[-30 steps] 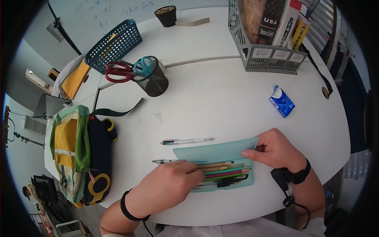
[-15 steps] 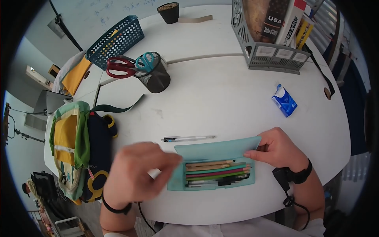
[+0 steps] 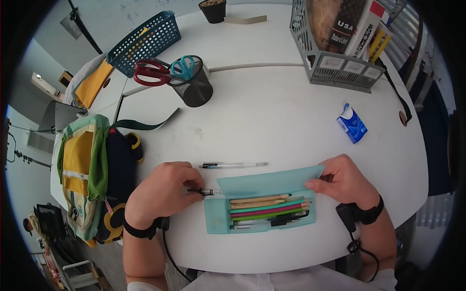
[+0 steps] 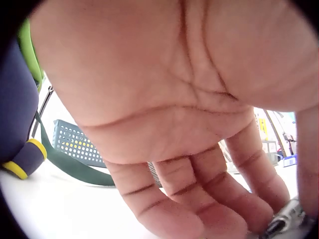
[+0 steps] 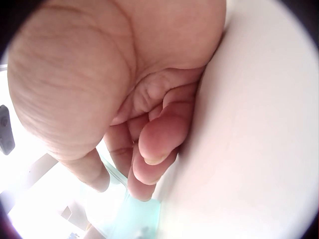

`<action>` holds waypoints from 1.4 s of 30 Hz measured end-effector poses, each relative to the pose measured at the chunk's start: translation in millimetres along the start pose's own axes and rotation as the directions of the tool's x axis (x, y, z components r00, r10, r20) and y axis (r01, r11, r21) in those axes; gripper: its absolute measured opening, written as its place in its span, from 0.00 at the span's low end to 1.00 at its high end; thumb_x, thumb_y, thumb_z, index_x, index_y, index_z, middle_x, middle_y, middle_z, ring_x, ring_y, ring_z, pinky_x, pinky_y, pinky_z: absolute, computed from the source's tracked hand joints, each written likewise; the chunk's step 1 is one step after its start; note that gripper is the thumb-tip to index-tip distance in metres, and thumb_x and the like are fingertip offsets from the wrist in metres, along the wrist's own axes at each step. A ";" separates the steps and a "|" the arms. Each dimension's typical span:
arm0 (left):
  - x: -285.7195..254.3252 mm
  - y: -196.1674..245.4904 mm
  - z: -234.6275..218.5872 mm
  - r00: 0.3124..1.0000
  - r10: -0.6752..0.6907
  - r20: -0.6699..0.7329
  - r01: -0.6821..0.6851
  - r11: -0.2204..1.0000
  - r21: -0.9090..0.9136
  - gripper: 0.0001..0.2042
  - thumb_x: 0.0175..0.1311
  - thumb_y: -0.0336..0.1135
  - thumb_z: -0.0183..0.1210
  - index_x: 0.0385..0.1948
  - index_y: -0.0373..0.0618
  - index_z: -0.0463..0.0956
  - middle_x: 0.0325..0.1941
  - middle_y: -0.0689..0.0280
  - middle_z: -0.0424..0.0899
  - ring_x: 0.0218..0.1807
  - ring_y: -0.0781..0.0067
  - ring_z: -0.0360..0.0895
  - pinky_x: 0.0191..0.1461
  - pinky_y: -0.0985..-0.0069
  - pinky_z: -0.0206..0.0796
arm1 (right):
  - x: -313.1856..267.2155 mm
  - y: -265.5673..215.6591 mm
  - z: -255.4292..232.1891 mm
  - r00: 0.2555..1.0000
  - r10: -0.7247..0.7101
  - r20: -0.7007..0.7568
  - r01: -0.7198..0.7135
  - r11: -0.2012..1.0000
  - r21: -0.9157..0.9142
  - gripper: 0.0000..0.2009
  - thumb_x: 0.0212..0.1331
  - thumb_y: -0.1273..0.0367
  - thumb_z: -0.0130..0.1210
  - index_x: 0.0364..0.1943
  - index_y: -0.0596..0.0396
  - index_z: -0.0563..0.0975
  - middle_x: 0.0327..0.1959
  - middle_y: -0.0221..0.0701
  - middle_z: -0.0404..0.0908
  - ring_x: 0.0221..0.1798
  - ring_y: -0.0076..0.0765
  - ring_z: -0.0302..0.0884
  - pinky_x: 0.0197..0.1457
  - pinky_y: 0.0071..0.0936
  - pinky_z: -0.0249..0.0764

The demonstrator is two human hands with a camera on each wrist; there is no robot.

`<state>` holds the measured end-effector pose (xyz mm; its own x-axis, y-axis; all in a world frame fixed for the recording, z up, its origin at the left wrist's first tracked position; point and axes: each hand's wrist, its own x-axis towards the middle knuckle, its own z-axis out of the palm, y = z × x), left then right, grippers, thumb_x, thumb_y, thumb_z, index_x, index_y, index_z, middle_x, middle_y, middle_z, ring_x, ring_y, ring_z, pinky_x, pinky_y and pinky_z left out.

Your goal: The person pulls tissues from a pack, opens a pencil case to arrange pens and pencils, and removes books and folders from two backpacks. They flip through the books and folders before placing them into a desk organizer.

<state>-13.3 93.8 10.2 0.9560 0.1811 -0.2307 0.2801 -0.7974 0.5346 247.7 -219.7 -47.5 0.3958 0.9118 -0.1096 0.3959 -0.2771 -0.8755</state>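
Teal lid edge: right hand | pen: left hand | packet: well apart

table: white, round-edged
front: teal pencil case, clear pen
left: backpack
middle: mesh pen cup
right: blue packet, book rack

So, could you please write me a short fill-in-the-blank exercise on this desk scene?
1. The left hand pinches one end of a ____.
2. The lid of the teal pencil case, held by the right hand, is ____, not closed.
3. Two pairs of ____ stick out of the black mesh cup.
4. The small packet on the desk is white and ____.

Missing words: pen; open; scissors; blue.
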 end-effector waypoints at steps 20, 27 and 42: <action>-43.9 -2.9 -41.2 0.897 -0.184 -0.402 0.052 0.946 -0.319 0.08 0.53 0.19 0.77 0.32 0.37 0.86 0.30 0.66 0.88 0.31 0.78 0.84 0.39 0.80 0.77 | 0.8 -16.2 -3.3 1.000 -0.003 0.022 0.004 0.998 -0.055 0.25 0.69 0.61 0.70 0.17 0.61 0.74 0.11 0.29 0.63 0.17 0.24 0.53 0.23 0.28 0.55; -20.7 57.6 -10.4 0.927 0.334 -0.171 -0.365 0.909 -0.203 0.10 0.53 0.22 0.78 0.29 0.40 0.83 0.33 0.63 0.87 0.33 0.64 0.88 0.35 0.75 0.79 | 1.1 -20.7 -4.2 0.998 0.052 0.037 -0.050 0.998 -0.046 0.26 0.70 0.61 0.68 0.17 0.61 0.73 0.11 0.30 0.61 0.18 0.25 0.51 0.23 0.29 0.54; -33.3 -3.1 -20.4 0.792 0.056 -0.609 -0.488 0.657 -0.574 0.15 0.48 0.24 0.79 0.28 0.49 0.77 0.34 0.66 0.81 0.34 0.74 0.79 0.40 0.78 0.69 | 1.6 -23.3 -3.3 0.998 0.033 0.048 -0.028 0.995 -0.095 0.25 0.70 0.61 0.69 0.17 0.62 0.76 0.11 0.29 0.65 0.17 0.24 0.53 0.23 0.28 0.54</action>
<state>-44.2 102.0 32.9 0.8255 0.4488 0.3423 -0.2327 -0.2818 0.9308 241.7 -212.8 -25.7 0.3682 0.9157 -0.1612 0.4614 -0.3305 -0.8233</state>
